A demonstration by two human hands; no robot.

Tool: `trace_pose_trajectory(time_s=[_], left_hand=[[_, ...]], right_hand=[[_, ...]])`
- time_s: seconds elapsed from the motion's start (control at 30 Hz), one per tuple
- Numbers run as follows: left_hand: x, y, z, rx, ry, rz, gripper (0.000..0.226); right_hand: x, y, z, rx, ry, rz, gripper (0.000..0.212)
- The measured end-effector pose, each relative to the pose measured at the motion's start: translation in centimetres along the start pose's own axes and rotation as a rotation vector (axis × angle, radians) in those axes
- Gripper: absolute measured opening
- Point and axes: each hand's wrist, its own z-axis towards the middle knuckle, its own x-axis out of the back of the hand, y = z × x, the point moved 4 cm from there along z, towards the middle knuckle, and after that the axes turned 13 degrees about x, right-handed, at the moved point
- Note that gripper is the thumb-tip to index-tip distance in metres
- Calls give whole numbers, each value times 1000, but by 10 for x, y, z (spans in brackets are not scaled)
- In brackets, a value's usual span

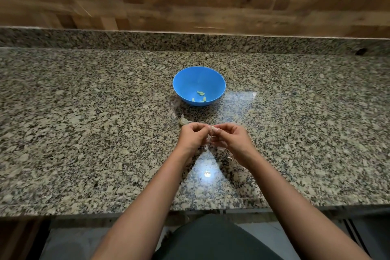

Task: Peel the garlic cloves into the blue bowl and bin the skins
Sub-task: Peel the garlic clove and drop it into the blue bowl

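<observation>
I see the left hand (193, 136) and right hand (231, 136) pinching one garlic clove (212, 130) between their fingertips, above the countertop (84, 133) midway between its front and back edges. The clove's axis is indiscernible. The blue bowl (187, 79) beyond holds peeled cloves (200, 96).

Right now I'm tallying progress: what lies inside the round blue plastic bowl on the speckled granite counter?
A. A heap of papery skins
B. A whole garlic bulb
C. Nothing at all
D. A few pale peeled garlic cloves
D: a few pale peeled garlic cloves lie at the bottom of the round blue plastic bowl.
</observation>
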Motion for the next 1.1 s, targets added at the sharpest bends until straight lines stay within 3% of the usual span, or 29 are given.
trace_pose_trajectory(time_s=[0.13,0.37,0.6,0.77,0.97,1.1], left_hand=[[-3,4,-1,26,-23,-42,12],[-4,6,-1,53,-47,-59,16],[-3,-1,1,67,-40,-27,19],[-3,-3,4,62,-22,14,25],[7,-6,9,75,50,6,22],[11,-10,11,50,67,266,14]], right_hand=[[0,-7,5,51,-20,-122,3],[2,-11,4,41,-34,-59,12],[5,-4,1,14,128,218,7],[3,3,3,-15,163,237,22],[12,9,3,-34,277,228,10],[18,5,0,-28,239,142,9]])
